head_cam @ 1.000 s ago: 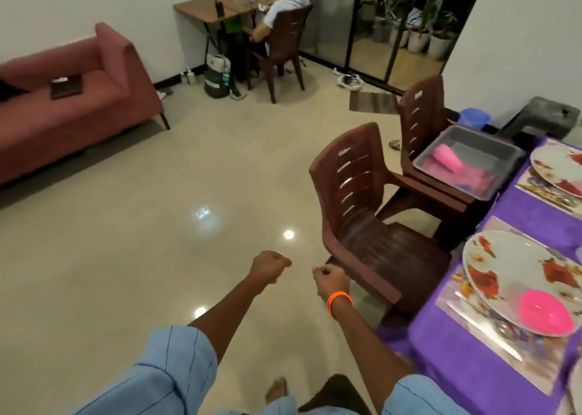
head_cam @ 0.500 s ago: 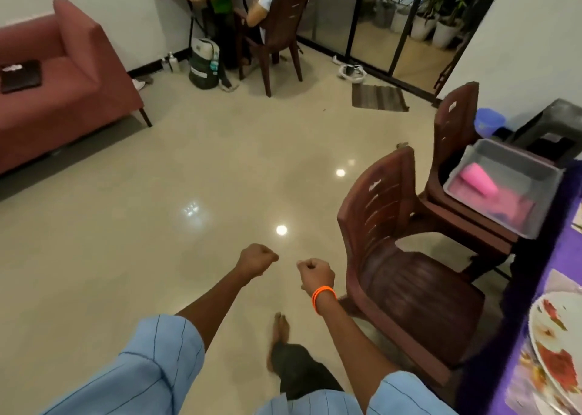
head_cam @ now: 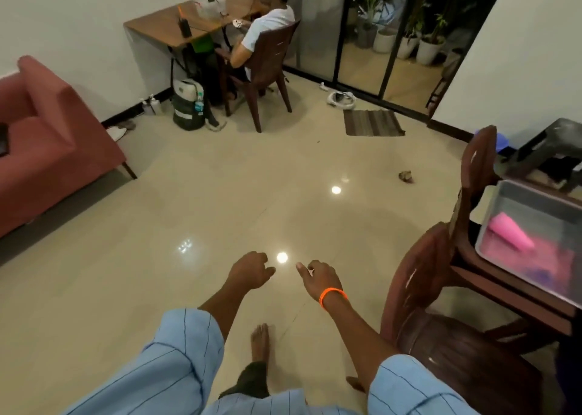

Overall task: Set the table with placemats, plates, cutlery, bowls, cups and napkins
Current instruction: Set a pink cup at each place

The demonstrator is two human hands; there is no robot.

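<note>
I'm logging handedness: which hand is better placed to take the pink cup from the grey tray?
Right, probably. The right hand is empty and nearer the grey tray holding the pink cup; the left hand, also empty, would cross over.

A grey metal tray (head_cam: 504, 225) sits at the right edge of the view, resting on the seat of the farther of two brown plastic chairs (head_cam: 469, 175), its near long rim tilted toward the camera and its right part cut off by the frame. Inside it a pink cup (head_cam: 511, 233) lies on its side, narrow end pointing up and left, wide end down and right. Under and beside the cup lies a blurred pink mass (head_cam: 541, 262), perhaps folded napkins, though its nature cannot be told.
</note>
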